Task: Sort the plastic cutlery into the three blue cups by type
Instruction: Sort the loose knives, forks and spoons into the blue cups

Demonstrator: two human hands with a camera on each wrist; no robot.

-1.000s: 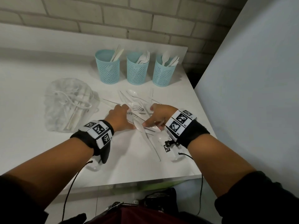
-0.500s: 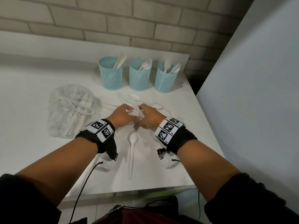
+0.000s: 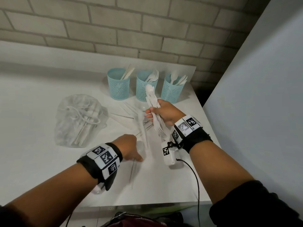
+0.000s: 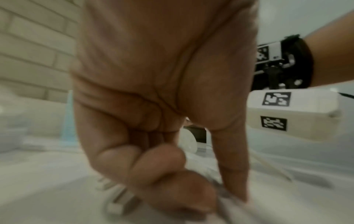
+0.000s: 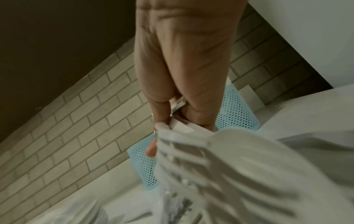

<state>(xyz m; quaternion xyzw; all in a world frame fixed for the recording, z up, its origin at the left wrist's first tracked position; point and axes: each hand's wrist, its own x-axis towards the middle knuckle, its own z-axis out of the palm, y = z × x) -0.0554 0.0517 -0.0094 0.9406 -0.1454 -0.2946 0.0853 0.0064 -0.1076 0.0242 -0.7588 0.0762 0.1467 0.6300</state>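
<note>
Mid-sort, with all 3 cups already part filled: knives in the left cup point(image 3: 118, 86), forks in the middle cup point(image 3: 144, 94), spoons in the right cup point(image 3: 171, 90). Gripping a bundle of forks point(image 3: 153, 105) in the right hand point(image 3: 165, 113), fingers and thumb wrapped round the handles, tines pointing back at the wrist, far end raised in front of the middle cup. Reaching down with the left hand point(image 3: 129, 148) onto a spoon point(image 3: 133, 167) lying on the surface point(image 3: 49, 161); fingertips point(image 4: 191, 201) curled at something white there, but too blurred to tell whether gripped or only touched. More loose cutlery point(image 3: 139, 117) spread between hands and cups, beside a clear bag point(image 3: 78, 118).

Step in hand, by judgement: carrying forks to the middle cup while collecting the spoon. Next: lifting the bundle above the middle rim and dropping it in, probably handles first given how it points. Then getting a firm pinch on the flat spoon and taking it across to the right cup.
</note>
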